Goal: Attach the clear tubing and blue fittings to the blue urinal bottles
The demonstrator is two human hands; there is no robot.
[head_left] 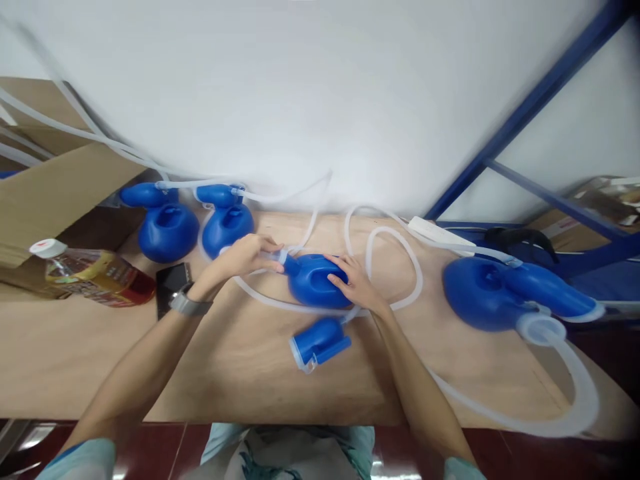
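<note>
A blue plastic vessel (313,280) lies on the wooden table (240,380) in the middle. My right hand (353,280) rests on its right side, fingers laid over it. My left hand (247,257) is closed on the clear tube connector (278,258) at the vessel's neck. A clear hose (395,267) loops around behind the vessel. A short blue spout piece (320,341) lies loose just in front of it.
Two more blue vessels (167,227) (227,223) with hoses stand at the back left. A larger blue vessel (500,293) with a wide hose lies right. A drink bottle (93,277), a phone (173,283) and a cardboard box (55,187) sit at left. A blue metal frame (530,100) rises at right.
</note>
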